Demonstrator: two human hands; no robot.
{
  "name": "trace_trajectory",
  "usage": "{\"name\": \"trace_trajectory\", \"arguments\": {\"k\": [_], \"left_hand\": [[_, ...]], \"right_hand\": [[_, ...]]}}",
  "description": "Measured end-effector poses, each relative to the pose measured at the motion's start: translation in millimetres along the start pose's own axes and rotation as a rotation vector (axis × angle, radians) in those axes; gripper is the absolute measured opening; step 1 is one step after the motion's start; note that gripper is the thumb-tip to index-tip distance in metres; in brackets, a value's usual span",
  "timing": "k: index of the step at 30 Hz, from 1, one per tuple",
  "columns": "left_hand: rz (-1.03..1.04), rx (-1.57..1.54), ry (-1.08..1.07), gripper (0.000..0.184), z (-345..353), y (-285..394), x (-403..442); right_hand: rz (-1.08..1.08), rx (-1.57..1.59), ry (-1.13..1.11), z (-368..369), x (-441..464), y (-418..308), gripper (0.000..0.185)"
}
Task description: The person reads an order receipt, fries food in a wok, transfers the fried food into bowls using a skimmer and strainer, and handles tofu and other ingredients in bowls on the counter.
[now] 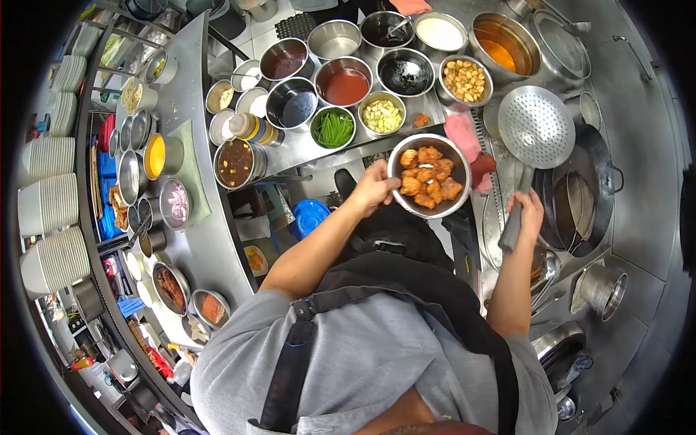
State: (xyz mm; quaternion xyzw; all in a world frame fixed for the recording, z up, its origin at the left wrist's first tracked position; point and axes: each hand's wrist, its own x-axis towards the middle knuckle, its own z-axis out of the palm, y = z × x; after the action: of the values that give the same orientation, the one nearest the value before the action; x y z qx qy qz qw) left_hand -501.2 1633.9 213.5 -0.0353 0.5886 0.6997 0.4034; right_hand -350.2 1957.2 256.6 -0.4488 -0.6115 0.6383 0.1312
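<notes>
My left hand (375, 188) is closed on the rim of a round metal bowl (413, 212). Inside the bowl lie several browned, fried chunks (433, 176), which look like fried chicken. My right hand (528, 214) is wrapped round the grey handle of a perforated skimmer (536, 127). The skimmer's wide round head is tilted up above the stove, partly over a dark wok (600, 217). Pink and red cloths (464, 138) lie between the bowl and the skimmer. One small fried piece (421, 120) sits on the steel counter beyond the bowl.
Ahead stand several metal pots, with red sauce (344, 85), chopped greens (333, 129), fried cubes (465, 80) and orange liquid (500, 54). To the left, a steel counter (217, 239) holds bowls of ingredients beside shelves of stacked plates (47, 203). A metal pot (602, 290) lies at right.
</notes>
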Motion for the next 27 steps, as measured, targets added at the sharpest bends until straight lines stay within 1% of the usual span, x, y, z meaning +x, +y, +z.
{"name": "trace_trajectory", "arguments": {"k": [1,2,6,8,9,11,12,13,15,16,17,19,21,23,25,27], "left_hand": [[-0.008,-0.026,0.019,0.020,-7.6,-2.2,-9.6],[0.008,-0.012,0.031,0.021,-21.0,-10.5,-15.5],[0.041,-0.022,0.151,0.020,-55.2,-11.1,-43.9],[0.094,-0.033,0.227,0.020,-66.0,-7.2,-51.7],[0.091,-0.020,0.278,0.020,-68.1,0.0,-56.3],[0.130,-0.070,0.369,0.019,-76.5,15.0,-61.2],[0.140,-0.089,0.387,0.019,-79.6,19.6,-62.1],[0.142,-0.092,0.389,0.019,-83.4,22.9,-62.7],[0.175,-0.130,0.412,0.020,-91.5,30.8,-62.6],[0.175,-0.134,0.431,0.019,-92.7,37.6,-64.0],[0.177,-0.137,0.436,0.019,-96.6,42.2,-63.7],[0.185,-0.135,0.462,0.019,-106.1,49.9,-63.7],[0.185,-0.128,0.467,0.019,-114.1,63.5,-63.7],[0.184,-0.127,0.478,0.018,-120.9,74.2,-67.1],[0.191,-0.098,0.480,0.018,-131.4,88.8,-64.1],[0.173,-0.092,0.464,0.018,-149.1,93.9,-62.2]], "right_hand": [[0.019,-0.052,-0.042,4.3,8.7,-0.4,0.025],[-0.005,0.000,-0.019,10.4,20.4,10.2,0.019],[0.056,0.132,0.007,40.1,61.9,21.2,0.018],[0.217,0.092,-0.030,47.6,78.8,30.5,0.027],[0.219,0.088,-0.041,50.7,81.2,39.0,0.027],[-0.299,-0.702,0.333,61.9,82.9,53.2,0.038],[-0.236,-0.728,0.275,66.1,75.6,47.3,0.042],[-0.239,-0.730,0.272,70.6,67.0,42.6,0.042],[-0.722,-0.834,0.427,85.7,52.7,29.9,0.036],[-0.820,-0.780,0.466,105.1,37.3,10.7,0.030],[-0.824,-0.779,0.461,128.2,29.8,-3.5,0.030],[-0.677,-0.543,0.003,174.6,28.4,-21.4,0.024],[-0.779,-0.933,-0.166,219.6,46.1,-26.2,0.018],[-0.807,-0.988,-0.200,245.1,70.3,-5.5,0.019],[-0.666,-1.374,-0.204,267.2,93.0,10.4,0.020],[-0.651,-1.430,-0.215,280.1,121.6,46.5,0.019]]}}
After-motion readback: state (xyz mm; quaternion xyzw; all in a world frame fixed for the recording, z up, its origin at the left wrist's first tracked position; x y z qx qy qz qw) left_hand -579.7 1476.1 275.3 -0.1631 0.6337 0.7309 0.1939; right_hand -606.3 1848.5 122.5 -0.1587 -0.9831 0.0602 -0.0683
